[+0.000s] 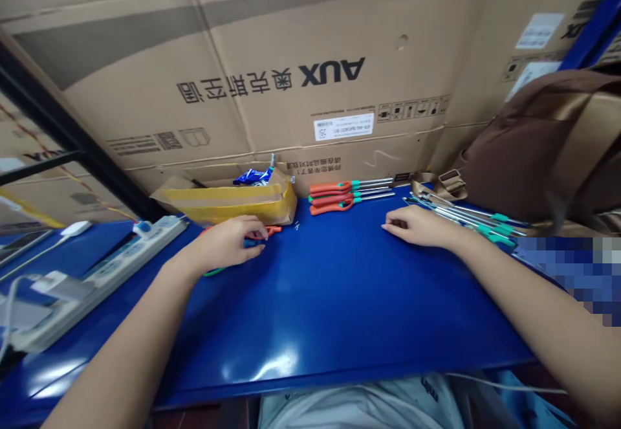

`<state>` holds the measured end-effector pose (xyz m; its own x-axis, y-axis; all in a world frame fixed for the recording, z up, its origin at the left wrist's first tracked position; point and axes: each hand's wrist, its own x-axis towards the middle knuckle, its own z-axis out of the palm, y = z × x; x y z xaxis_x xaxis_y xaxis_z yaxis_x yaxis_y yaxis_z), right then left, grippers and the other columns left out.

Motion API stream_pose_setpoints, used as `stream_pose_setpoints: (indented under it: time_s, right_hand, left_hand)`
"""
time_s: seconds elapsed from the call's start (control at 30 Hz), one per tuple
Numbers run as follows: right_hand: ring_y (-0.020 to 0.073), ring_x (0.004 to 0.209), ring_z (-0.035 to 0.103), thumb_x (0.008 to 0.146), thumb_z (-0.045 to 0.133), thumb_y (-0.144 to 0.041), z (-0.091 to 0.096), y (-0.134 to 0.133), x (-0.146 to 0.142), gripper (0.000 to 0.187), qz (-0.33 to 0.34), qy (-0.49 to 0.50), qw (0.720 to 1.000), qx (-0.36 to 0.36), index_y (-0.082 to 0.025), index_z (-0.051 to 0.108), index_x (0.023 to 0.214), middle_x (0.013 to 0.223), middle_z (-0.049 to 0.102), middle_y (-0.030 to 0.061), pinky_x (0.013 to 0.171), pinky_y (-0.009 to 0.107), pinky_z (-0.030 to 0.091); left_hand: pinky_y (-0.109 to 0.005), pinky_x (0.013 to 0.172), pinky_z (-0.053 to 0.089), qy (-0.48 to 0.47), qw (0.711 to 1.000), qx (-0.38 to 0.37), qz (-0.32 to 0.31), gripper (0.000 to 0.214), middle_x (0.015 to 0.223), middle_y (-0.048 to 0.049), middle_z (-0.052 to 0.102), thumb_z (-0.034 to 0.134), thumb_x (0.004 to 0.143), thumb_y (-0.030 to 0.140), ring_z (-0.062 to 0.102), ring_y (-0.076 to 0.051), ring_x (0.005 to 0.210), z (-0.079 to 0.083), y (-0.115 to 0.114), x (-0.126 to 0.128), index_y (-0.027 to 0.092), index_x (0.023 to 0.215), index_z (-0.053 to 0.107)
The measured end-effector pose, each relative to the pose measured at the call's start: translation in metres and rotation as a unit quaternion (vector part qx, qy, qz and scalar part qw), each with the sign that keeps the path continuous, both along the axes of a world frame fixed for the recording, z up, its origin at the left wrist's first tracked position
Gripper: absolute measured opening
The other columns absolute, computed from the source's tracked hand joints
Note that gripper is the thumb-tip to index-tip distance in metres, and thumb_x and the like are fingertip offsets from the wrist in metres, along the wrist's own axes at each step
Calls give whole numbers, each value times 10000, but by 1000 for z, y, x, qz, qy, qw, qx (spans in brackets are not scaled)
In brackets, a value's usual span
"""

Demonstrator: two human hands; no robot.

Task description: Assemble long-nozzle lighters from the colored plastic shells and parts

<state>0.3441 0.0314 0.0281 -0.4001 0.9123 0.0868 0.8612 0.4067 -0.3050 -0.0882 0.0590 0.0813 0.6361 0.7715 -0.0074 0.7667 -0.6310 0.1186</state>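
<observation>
My left hand (235, 241) is over the table beside the yellow-taped carton, fingers curled toward the thumb. Something small and dark blue shows between them; its kind I cannot make out. Orange parts (275, 229) and a bit of green stick out around this hand, mostly hidden by it. My right hand (420, 225) hovers at the right with thumb and fingertips drawn together; what they hold, if anything, is hidden. Behind it lie thin metal tubes with green ends (485, 222). Between the hands, farther back, several orange-handled long lighters (332, 197) are stacked, metal tubes pointing right.
The open carton (228, 206) holds a blue packet (255, 176). A white power strip (116, 267) with plugs runs along the left of the blue table (310, 312). A brown bag (528, 138) stands at the right. A large cardboard box (272, 28) walls off the back.
</observation>
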Motion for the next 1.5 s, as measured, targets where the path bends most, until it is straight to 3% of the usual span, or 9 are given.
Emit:
stream_pose_setpoints:
  time_s: [0.13, 0.23, 0.53, 0.8, 1.03, 1.2, 1.37, 1.43, 1.5]
  right_hand:
    - [184, 617, 561, 936, 468, -505, -2, 0, -5, 376, 8, 27, 1000, -12, -211, 585, 733, 694, 664, 44, 618, 301, 389]
    - [184, 612, 563, 930, 471, -532, -3, -1, -7, 394, 6, 38, 999, -19, -213, 596, 735, 687, 663, 40, 609, 302, 392]
    - [188, 637, 574, 939, 453, -554, -1, -3, -10, 416, 10, 32, 999, -32, -213, 608, 757, 708, 668, 39, 623, 308, 409]
    - [184, 638, 563, 943, 459, -557, -1, -3, -7, 409, 13, 32, 999, -39, -216, 598, 762, 716, 666, 33, 629, 308, 403]
    - [182, 636, 562, 944, 461, -545, -2, -3, -7, 398, 21, 31, 999, -38, -216, 591, 759, 705, 656, 28, 633, 306, 400]
    - [183, 636, 566, 939, 465, -538, -1, -3, -8, 393, 20, 34, 998, -39, -216, 599, 759, 709, 662, 33, 625, 304, 403]
    - [179, 623, 557, 939, 475, -547, 1, -3, -9, 400, 23, 38, 999, -32, -217, 599, 749, 695, 661, 30, 619, 306, 407]
    - [178, 620, 554, 938, 483, -546, 1, -3, -9, 399, 23, 41, 998, -34, -218, 601, 745, 691, 661, 30, 615, 305, 407]
    - [176, 616, 550, 936, 492, -544, 0, -3, -8, 395, 22, 45, 998, -35, -217, 600, 742, 687, 659, 29, 610, 304, 406]
  left_hand:
    - [-304, 841, 539, 38, 994, -63, 81, 361, 1074, -22, 758, 695, 714, 303, 706, -248, 976, 15, -1, -17, 224, 1064, 735]
    - [-268, 784, 522, 78, 988, -84, 106, 340, 1027, -13, 760, 694, 687, 225, 704, -229, 941, 19, -4, -21, 220, 1022, 749]
    - [-231, 591, 432, 139, 974, -108, 146, 323, 882, -4, 726, 733, 644, 201, 664, -185, 751, 16, -6, -18, 223, 965, 755]
    - [-243, 518, 353, 136, 975, -128, 121, 106, 609, 13, 647, 660, 658, 138, 574, -159, 565, 9, -1, -18, 197, 703, 736]
    - [-209, 635, 442, 72, 979, -191, -9, 182, 773, 27, 705, 675, 742, 169, 631, -133, 689, 1, -18, 15, 217, 888, 773]
    - [-233, 727, 483, -20, 983, -169, -66, 304, 972, -22, 706, 737, 794, 282, 654, -165, 825, -2, -32, 33, 212, 1090, 732]
    - [-280, 880, 510, 13, 984, -175, -5, 633, 1162, -45, 678, 827, 666, 290, 650, -226, 1032, 16, -31, 7, 230, 1267, 638]
    - [-287, 876, 510, 57, 984, -165, 37, 601, 1183, -43, 680, 792, 651, 240, 648, -237, 1045, 20, -28, -5, 238, 1236, 653]
    - [-261, 804, 508, 87, 980, -167, 58, 433, 1091, -23, 705, 739, 645, 186, 665, -224, 971, 21, -24, -11, 232, 1074, 705]
